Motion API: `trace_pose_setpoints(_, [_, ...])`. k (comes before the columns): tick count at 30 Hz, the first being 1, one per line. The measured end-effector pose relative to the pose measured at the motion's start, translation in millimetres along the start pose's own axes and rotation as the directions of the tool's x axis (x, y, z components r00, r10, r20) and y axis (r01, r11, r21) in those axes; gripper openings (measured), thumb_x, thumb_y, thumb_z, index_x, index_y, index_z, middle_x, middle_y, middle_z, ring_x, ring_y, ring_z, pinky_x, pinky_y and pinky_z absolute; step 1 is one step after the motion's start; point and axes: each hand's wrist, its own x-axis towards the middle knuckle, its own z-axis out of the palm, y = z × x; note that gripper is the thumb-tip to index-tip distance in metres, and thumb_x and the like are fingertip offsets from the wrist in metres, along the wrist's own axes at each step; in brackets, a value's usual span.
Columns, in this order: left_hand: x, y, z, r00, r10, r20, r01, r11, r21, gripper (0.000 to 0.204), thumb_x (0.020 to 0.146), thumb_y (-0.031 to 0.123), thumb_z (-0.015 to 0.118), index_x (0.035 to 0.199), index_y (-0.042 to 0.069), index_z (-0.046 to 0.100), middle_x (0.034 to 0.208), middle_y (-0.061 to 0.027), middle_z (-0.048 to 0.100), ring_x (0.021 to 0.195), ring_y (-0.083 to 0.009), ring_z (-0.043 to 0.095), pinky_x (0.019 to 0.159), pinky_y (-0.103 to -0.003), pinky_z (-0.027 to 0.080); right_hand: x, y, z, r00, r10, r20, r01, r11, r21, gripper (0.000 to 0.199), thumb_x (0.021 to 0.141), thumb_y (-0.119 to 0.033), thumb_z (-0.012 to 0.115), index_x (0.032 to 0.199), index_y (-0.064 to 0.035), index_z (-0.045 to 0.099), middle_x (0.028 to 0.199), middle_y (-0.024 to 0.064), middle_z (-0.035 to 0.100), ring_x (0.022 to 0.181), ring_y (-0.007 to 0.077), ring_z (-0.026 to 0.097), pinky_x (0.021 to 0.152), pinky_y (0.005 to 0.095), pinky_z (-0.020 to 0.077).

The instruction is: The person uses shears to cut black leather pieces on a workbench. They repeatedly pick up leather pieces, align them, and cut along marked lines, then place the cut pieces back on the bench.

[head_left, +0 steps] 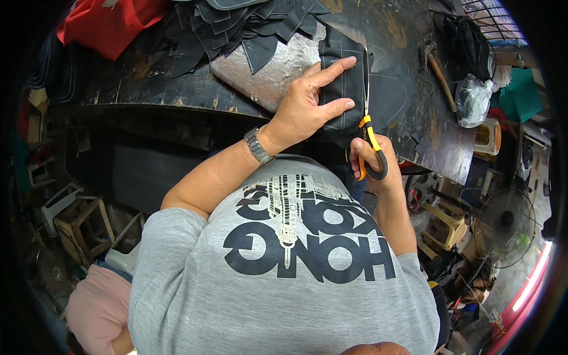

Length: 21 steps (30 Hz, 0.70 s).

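Observation:
My right hand [374, 157] grips scissors [368, 133] with yellow-orange and black handles. Their long blades point away from me, along the right edge of a black sheet [343, 77] marked with pale lines. On that sheet my left hand [307, 97] keeps hold, thumb and index finger stretched over its top; its other fingers are mostly hidden. A second dark piece [387, 97] with a drawn curved outline lies right of the blades. Beneath the left hand, a worn silvery slab [260, 71] shows on the table.
Many cut black pieces [228, 29] are heaped at the far left, beside red material [109, 26]. A hammer [439, 77] and a clear plastic bag [473, 100] lie on the right of the dark table [148, 89]. A fan [506, 222] stands lower right.

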Motion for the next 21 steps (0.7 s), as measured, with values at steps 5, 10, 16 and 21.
trace_pose_setpoints(5, [-2.4, 4.1, -1.7, 1.000, -0.001, 0.031, 0.000, 0.999, 0.050, 0.061, 0.081, -0.001, 0.073, 0.137, 0.001, 0.051, 0.120, -0.0078, 0.055, 0.111, -0.0130, 0.052, 0.096, -0.026, 0.044, 6.6, -6.3, -3.5, 0.999, -0.048, -0.007, 0.048, 0.999, -0.019, 0.046, 0.082, -0.046, 0.071, 0.076, -0.0018, 0.060, 0.059, 0.0058, 0.055, 0.046, 0.0135, 0.053, 0.043, 0.0241, 0.0418])
trace_pose_setpoints(10, [-0.9, 3.2, -0.8, 0.999, 0.050, 0.011, -0.051, 0.996, 0.070, 0.061, 0.081, 0.000, 0.073, 0.137, 0.002, 0.051, 0.114, -0.0069, 0.056, 0.106, -0.0119, 0.053, 0.094, -0.025, 0.044, 8.8, -3.4, 1.8, 0.996, -0.057, -0.066, 0.057, 0.998, 0.002, 0.045, 0.081, -0.044, 0.074, 0.073, -0.0031, 0.059, 0.056, 0.0050, 0.053, 0.043, 0.0122, 0.050, 0.038, 0.0229, 0.0390])
trace_pose_setpoints(16, [-1.6, 3.6, -2.0, 0.999, 0.024, 0.034, -0.029, 0.988, 0.149, 0.056, 0.081, -0.001, 0.071, 0.135, 0.002, 0.054, 0.116, -0.0077, 0.057, 0.106, -0.0119, 0.053, 0.093, -0.025, 0.045, 1.9, 2.0, 4.7, 0.995, -0.034, -0.097, 0.033, 0.999, -0.005, 0.031, 0.084, -0.027, 0.075, 0.069, -0.0067, 0.056, 0.054, 0.0005, 0.051, 0.040, 0.0050, 0.046, 0.035, 0.0178, 0.0332])
trace_pose_setpoints(21, [1.1, 13.4, -5.4, 0.993, -0.116, 0.008, 0.116, 0.990, -0.074, 0.045, 0.082, 0.001, 0.067, 0.126, 0.005, 0.061, 0.109, -0.0070, 0.064, 0.102, -0.0141, 0.060, 0.092, -0.025, 0.047, -2.6, 13.4, -2.8, 0.999, -0.021, -0.038, 0.022, 0.999, 0.048, 0.034, 0.083, -0.030, 0.075, 0.070, -0.0049, 0.057, 0.058, 0.0027, 0.054, 0.043, 0.0081, 0.049, 0.039, 0.0207, 0.0379])
